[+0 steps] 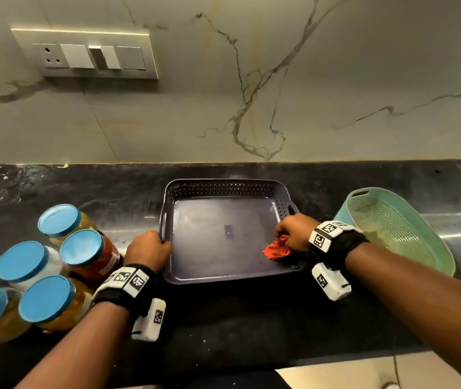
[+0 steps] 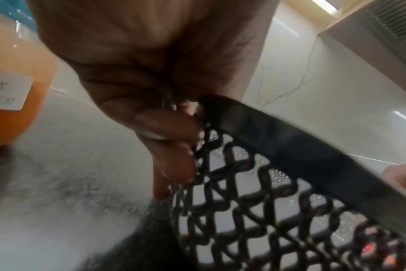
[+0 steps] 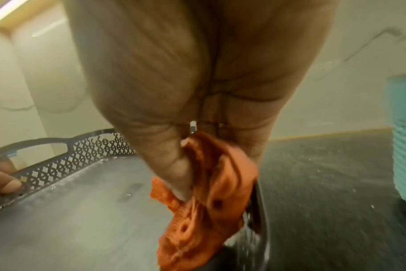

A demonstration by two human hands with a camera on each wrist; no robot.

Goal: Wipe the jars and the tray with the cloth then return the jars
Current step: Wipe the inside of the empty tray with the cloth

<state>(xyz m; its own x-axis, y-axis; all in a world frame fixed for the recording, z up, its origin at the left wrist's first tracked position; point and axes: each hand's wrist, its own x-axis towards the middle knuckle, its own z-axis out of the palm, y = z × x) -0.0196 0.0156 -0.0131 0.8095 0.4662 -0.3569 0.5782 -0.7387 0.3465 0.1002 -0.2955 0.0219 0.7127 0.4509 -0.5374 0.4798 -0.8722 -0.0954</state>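
A dark purple tray point(image 1: 223, 189) with perforated walls sits in the middle of the black counter with nothing standing in it. My left hand point(image 1: 148, 249) grips its left rim point(image 2: 278, 139), fingers curled over the lattice wall. My right hand point(image 1: 294, 231) holds a crumpled orange cloth point(image 1: 277, 250) against the tray's right inner side; in the right wrist view the orange cloth point(image 3: 209, 192) is bunched between thumb and fingers at the wall. Several jars with blue lids point(image 1: 64, 262) stand grouped on the counter left of the tray; one orange-filled jar point(image 2: 12, 91) shows beside my left hand.
A light green perforated basket point(image 1: 392, 228) lies tilted on the counter to the right of the tray. A marble backsplash with a switch panel point(image 1: 89, 56) rises behind. The counter's front edge point(image 1: 336, 360) runs close to my body.
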